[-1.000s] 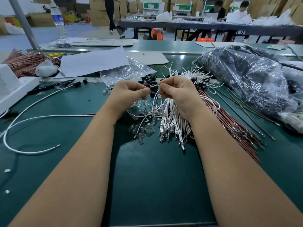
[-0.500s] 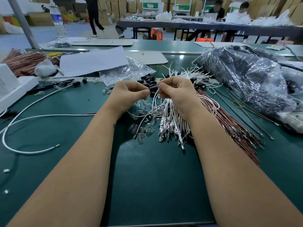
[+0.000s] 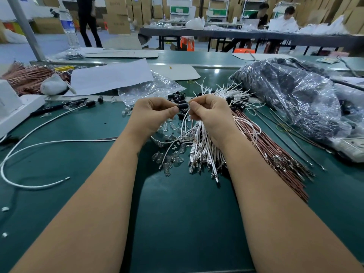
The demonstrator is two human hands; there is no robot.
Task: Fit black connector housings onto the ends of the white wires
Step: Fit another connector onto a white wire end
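1. Left hand (image 3: 152, 113) pinches a black connector housing (image 3: 183, 106) between thumb and fingertips, held up above the green bench mat (image 3: 187, 213), a bit far of centre.
2. Right hand (image 3: 208, 112) pinches the end of one white wire (image 3: 184, 123) right at the mouth of that housing. The rest of the wire loops down toward the pile. I can't tell if the terminal is already inside or just touching the opening, it's too small to see.
3. Under the right wrist lies the bundle of white wires (image 3: 201, 146), crimped ends pointing near. Brown wires (image 3: 275, 152) fan out to the right of it.
4. Loose black housings (image 3: 177, 97) sit just far of the hands, and little clear glass bulbs (image 3: 169, 158) are scattered near-left of the bundle.
5. What could go wrong, imo: if the terminal goes in tilted or the wrong way round it won't seat, and pushing harder would probably bend the crimp or kink the thin wire.
6. The held wire's loop hangs into the pile, so pulling away could snag and drag other wires along.
7. A slipped pinch drops the housing in among the bulbs, which look easy to knock around.
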